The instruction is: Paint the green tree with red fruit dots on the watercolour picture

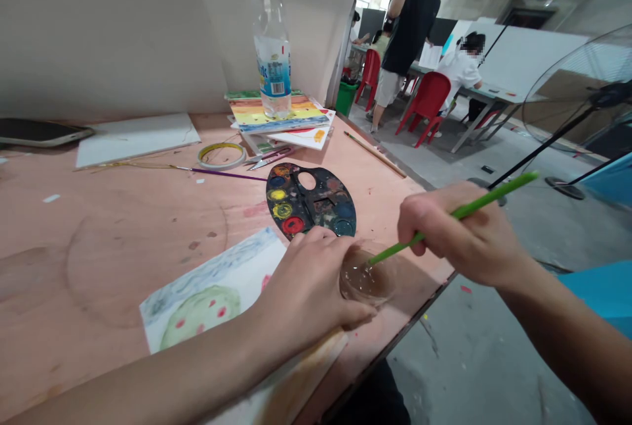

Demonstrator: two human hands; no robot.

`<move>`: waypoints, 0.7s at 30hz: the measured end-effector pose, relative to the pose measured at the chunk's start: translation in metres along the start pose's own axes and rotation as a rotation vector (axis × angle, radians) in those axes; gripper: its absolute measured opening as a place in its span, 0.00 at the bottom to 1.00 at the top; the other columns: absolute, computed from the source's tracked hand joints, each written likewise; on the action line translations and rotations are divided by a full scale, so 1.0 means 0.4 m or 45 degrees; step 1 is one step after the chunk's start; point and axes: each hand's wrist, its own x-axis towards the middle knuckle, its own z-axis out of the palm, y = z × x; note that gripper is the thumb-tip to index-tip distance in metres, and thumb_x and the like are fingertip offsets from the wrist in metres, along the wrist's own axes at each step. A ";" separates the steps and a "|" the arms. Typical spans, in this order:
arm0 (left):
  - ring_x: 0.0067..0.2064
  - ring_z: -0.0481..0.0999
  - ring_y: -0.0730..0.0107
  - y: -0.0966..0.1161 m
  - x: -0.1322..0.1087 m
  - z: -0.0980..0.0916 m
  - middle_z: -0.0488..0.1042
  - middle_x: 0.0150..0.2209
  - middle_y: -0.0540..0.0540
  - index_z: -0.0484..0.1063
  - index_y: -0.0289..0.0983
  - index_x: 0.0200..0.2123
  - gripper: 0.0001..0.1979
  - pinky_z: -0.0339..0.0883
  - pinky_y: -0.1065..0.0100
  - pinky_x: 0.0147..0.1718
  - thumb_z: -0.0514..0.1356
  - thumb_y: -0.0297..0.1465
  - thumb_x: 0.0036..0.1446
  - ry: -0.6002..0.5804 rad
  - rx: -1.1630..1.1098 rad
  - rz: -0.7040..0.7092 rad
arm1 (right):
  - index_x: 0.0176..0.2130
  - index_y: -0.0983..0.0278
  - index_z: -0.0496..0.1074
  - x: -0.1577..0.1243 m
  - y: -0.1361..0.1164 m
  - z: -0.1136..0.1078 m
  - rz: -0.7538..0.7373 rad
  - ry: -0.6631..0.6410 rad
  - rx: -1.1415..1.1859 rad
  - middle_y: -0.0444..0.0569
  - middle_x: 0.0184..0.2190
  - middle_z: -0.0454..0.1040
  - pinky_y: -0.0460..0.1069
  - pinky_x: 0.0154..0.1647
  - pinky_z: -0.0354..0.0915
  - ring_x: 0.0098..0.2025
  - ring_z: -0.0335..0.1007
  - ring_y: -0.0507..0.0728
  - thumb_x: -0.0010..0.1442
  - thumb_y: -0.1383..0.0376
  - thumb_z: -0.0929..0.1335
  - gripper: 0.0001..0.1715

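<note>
My left hand (309,293) grips a small clear cup (368,282) of murky brownish water, its fingers curved against the near side. My right hand (457,231) holds a green-handled paintbrush (444,222), whose tip dips into the cup. Just beyond my left fingers lies a dark, paint-stained oval palette (311,198) with round colour wells. A watercolour painting (207,290) of a green round shape with red dots lies under my left forearm, partly hidden.
The plywood table (99,267) holds a water bottle (270,37) on a stack of painted sheets (276,119), tape (222,155), scissors (266,158) and a purple brush (222,174). Its edge drops to the concrete floor at right. A fan (577,96) stands beyond; people and red chairs are farther back.
</note>
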 end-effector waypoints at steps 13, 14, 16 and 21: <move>0.46 0.70 0.49 -0.004 -0.001 0.005 0.74 0.44 0.43 0.76 0.42 0.46 0.29 0.66 0.53 0.45 0.73 0.40 0.37 0.001 -0.031 -0.055 | 0.20 0.62 0.68 -0.058 0.080 -0.077 0.715 0.750 0.353 0.46 0.12 0.63 0.47 0.11 0.50 0.14 0.57 0.52 0.62 0.46 0.68 0.28; 0.46 0.70 0.49 -0.004 -0.001 0.005 0.74 0.44 0.43 0.76 0.43 0.46 0.29 0.65 0.54 0.45 0.73 0.40 0.37 0.002 -0.036 -0.058 | 0.20 0.62 0.69 -0.060 0.079 -0.079 0.721 0.786 0.342 0.46 0.13 0.64 0.47 0.11 0.50 0.14 0.57 0.52 0.62 0.47 0.68 0.28; 0.47 0.70 0.50 -0.004 -0.002 0.004 0.73 0.45 0.43 0.76 0.43 0.47 0.29 0.65 0.54 0.45 0.72 0.41 0.38 -0.003 -0.052 -0.065 | 0.20 0.62 0.69 -0.062 0.068 -0.080 0.712 0.855 0.282 0.47 0.13 0.66 0.47 0.12 0.51 0.15 0.58 0.52 0.62 0.49 0.68 0.27; 0.47 0.69 0.50 0.000 -0.004 -0.002 0.73 0.45 0.43 0.76 0.43 0.46 0.28 0.65 0.53 0.46 0.72 0.40 0.39 -0.012 -0.060 -0.084 | 0.19 0.62 0.69 -0.059 0.038 -0.084 0.725 0.926 0.152 0.47 0.11 0.64 0.46 0.11 0.50 0.13 0.58 0.52 0.64 0.55 0.66 0.25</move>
